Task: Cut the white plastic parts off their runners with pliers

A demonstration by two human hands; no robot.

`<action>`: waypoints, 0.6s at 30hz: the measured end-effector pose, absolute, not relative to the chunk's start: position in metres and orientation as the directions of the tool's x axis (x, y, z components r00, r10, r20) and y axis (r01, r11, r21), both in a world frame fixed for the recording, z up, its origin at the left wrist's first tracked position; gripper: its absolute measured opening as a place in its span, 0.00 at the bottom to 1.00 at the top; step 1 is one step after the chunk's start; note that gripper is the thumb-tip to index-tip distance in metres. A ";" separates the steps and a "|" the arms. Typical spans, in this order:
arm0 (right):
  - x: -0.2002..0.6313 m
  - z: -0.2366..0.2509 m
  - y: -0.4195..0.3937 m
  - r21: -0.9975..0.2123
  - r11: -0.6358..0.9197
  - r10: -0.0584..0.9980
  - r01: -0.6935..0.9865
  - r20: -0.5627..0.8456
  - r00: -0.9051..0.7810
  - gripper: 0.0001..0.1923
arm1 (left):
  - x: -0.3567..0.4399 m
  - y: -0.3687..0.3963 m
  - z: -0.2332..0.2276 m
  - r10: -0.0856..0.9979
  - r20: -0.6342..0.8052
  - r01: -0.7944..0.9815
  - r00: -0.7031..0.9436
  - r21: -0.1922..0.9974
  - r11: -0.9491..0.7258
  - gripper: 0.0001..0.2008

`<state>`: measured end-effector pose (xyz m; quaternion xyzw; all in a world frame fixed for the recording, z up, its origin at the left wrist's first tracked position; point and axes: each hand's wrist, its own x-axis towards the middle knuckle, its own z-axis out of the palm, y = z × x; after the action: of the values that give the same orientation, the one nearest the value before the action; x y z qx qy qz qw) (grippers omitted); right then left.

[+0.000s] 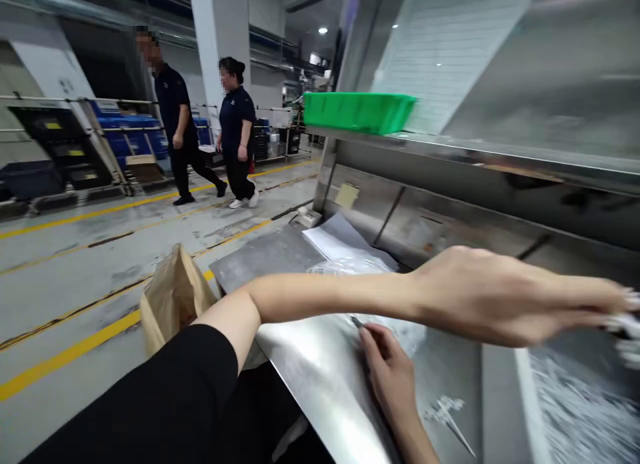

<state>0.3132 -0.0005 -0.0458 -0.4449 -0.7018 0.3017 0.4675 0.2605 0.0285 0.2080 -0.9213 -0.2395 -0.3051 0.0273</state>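
Steel table [320, 357] under left hand [505, 297] reaching across right hand [387, 371].

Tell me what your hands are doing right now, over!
Left hand stretched right across, fingertips blurred, hold unclear. Right hand flat on the clear plastic bag on the steel table. Left forearm crosses above the right hand.

Two hands [500, 297] [387, 371], two walking people [175, 117] [237, 131], one green bin [357, 112], one paper bag [173, 297].
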 end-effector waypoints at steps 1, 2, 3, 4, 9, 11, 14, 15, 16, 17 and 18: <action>0.314 -0.047 0.002 -0.860 0.398 0.917 0.320 0.378 -0.125 0.24 | 0.231 0.032 0.195 0.454 0.584 0.458 0.673 0.153 -0.876 0.13; 0.315 -0.049 0.005 -0.886 0.366 0.930 0.285 0.357 -0.083 0.24 | 0.204 0.036 0.181 0.472 0.606 0.453 0.640 0.198 -0.869 0.13; 0.315 -0.051 0.006 -0.914 0.329 0.944 0.236 0.328 -0.045 0.24 | 0.181 0.038 0.165 0.492 0.635 0.462 0.595 0.231 -0.856 0.12; 0.314 -0.052 0.007 -0.938 0.293 0.955 0.184 0.295 -0.013 0.23 | 0.161 0.040 0.148 0.524 0.672 0.496 0.523 0.260 -0.829 0.10; 0.309 -0.045 -0.003 -0.974 0.222 0.970 0.041 0.225 0.094 0.21 | 0.107 0.043 0.062 0.663 0.627 0.481 0.410 0.468 -0.741 0.04; 0.307 -0.042 -0.004 -0.980 0.196 0.974 0.029 0.198 0.107 0.20 | 0.099 0.044 0.035 0.729 0.564 0.402 0.388 0.608 -0.685 0.04; 0.308 -0.041 -0.003 -0.980 0.199 0.970 0.024 0.201 0.134 0.18 | 0.095 0.048 0.007 0.817 0.463 0.334 0.344 0.753 -0.567 0.04; 0.309 -0.041 -0.003 -0.978 0.206 0.968 0.030 0.208 0.139 0.18 | 0.095 0.049 0.000 0.830 0.444 0.327 0.338 0.771 -0.546 0.04; 0.310 -0.042 -0.003 -0.976 0.212 0.966 0.043 0.216 0.141 0.18 | 0.094 0.049 -0.005 0.833 0.435 0.327 0.342 0.776 -0.539 0.04; 0.311 -0.042 -0.003 -0.974 0.219 0.964 0.064 0.226 0.142 0.18 | 0.093 0.050 -0.009 0.829 0.434 0.333 0.353 0.770 -0.545 0.04; 0.313 -0.042 -0.003 -0.970 0.223 0.962 0.092 0.235 0.139 0.18 | 0.092 0.050 -0.012 0.820 0.441 0.344 0.365 0.754 -0.559 0.04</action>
<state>0.3126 -0.0027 -0.0423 -0.4934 -0.5343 0.3807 0.5711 0.0925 0.0504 -0.0120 -0.7763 -0.3747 -0.4207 -0.2828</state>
